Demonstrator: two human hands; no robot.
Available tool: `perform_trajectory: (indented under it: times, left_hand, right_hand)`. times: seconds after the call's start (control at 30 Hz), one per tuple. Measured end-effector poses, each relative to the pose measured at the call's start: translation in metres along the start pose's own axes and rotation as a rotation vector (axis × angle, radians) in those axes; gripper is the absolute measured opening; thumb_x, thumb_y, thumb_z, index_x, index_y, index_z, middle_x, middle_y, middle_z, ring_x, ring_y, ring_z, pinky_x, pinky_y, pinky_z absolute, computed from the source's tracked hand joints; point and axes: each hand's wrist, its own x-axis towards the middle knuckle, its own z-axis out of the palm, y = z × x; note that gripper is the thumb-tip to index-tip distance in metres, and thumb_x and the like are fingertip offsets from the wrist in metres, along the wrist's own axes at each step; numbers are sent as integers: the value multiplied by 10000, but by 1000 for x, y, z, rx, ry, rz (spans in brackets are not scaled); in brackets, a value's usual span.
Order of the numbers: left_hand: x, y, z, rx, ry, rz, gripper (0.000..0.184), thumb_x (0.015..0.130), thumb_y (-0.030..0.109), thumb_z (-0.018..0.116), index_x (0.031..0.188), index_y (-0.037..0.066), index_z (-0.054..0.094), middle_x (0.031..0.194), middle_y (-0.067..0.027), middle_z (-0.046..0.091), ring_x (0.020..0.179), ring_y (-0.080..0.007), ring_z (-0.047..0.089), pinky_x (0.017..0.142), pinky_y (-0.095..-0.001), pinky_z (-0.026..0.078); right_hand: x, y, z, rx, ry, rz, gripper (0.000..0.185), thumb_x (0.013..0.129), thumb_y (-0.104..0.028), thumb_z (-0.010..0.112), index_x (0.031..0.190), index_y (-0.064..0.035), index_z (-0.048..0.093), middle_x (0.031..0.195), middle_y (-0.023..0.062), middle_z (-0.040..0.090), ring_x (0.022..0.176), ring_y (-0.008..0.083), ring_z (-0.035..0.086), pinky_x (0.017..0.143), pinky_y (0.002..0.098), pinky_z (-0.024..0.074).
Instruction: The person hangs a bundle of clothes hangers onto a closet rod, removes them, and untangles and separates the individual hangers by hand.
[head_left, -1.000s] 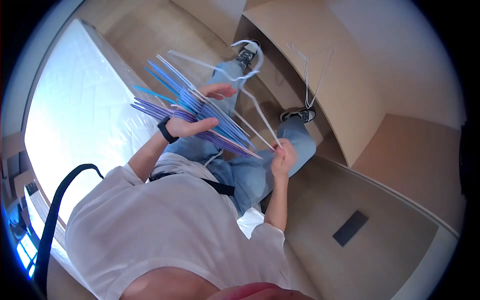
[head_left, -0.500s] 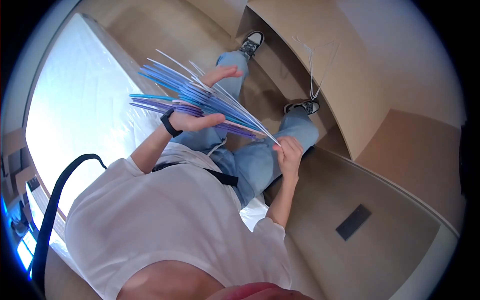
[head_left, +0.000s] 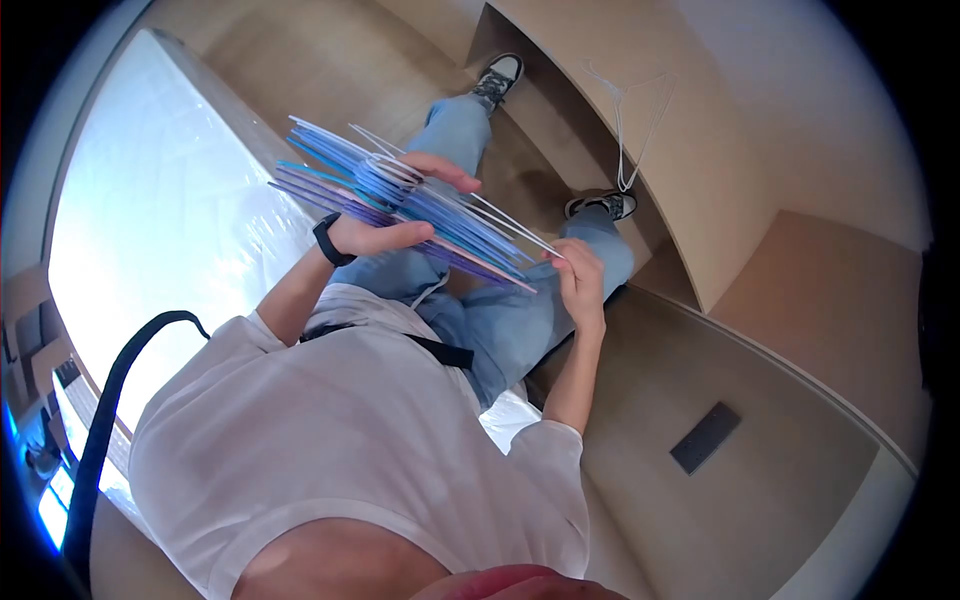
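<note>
A fanned bundle of thin hangers (head_left: pixel 400 190), blue, white, purple and pink, lies in my left hand (head_left: pixel 385 235), with the thumb on the near side and the fingers on the far side. A black band circles that wrist. The fingers of my right hand (head_left: pixel 580 275) pinch the corner of a white hanger (head_left: pixel 510 220) at the right side of the bundle. The hooks gather between the thumb and fingers of my left hand. Another white wire-like hanger (head_left: pixel 622 150) is at the edge of the wooden panel.
Past the hangers, a wooden cabinet-like structure (head_left: pixel 740 150) stands at the upper right. A plastic-wrapped mattress (head_left: pixel 150 220) fills the left side. On the brown surface at lower right is a dark rectangular piece (head_left: pixel 705 438). My shoes (head_left: pixel 498 78) show on the floor.
The white hanger that was apart from the bundle, held in my right hand, has moved left against it. Its hook now sits among the others. My right hand has moved slightly up and right.
</note>
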Motion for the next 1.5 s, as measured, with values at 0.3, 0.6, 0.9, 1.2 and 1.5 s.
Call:
perform_trajectory:
  times: [0.3, 0.6, 0.9, 1.2, 1.5]
  left_hand:
    - [-4, 1, -1, -49, 14, -45, 570, 855, 159, 696, 1368, 38, 479, 1337, -179, 576, 1218, -261, 578, 1004, -382, 494]
    - [-6, 4, 1, -33, 17, -57, 580, 865, 185, 700, 1378, 34, 478, 1347, -177, 573, 1236, -248, 560, 1019, -371, 464]
    - [-6, 0, -7, 46, 103, -9, 564, 877, 272, 698, 1357, 61, 489, 1350, -176, 563, 1253, -256, 523, 1037, -391, 435]
    - [-8, 1, 3, 57, 3, 25, 710, 861, 236, 715, 1455, 31, 386, 1421, -182, 500, 1318, -265, 477, 1063, -380, 416]
    - [-6, 2, 2, 70, 99, -53, 279, 864, 135, 703, 837, 117, 426, 800, 11, 405, 734, -89, 384, 671, -245, 331]
  right_hand:
    - [-19, 6, 5, 57, 24, 22, 340, 995, -229, 532, 788, 32, 600, 814, 119, 651, 732, 248, 585, 678, 325, 457]
    - [-22, 3, 2, 124, 13, 61, 288, 951, -214, 573, 797, 19, 645, 795, 138, 659, 729, 313, 605, 711, 363, 466]
    - [-21, 3, 5, 162, 56, 26, 461, 1021, -343, 506, 742, 19, 565, 779, 103, 650, 710, 211, 580, 643, 311, 443]
    - [-4, -7, 7, -209, -55, 52, 230, 945, -186, 581, 828, 8, 622, 823, 136, 638, 782, 306, 598, 732, 358, 454]
    - [24, 23, -13, 39, -10, 267, 286, 915, -168, 647, 1168, -46, 592, 1016, 106, 624, 824, 242, 605, 780, 344, 501]
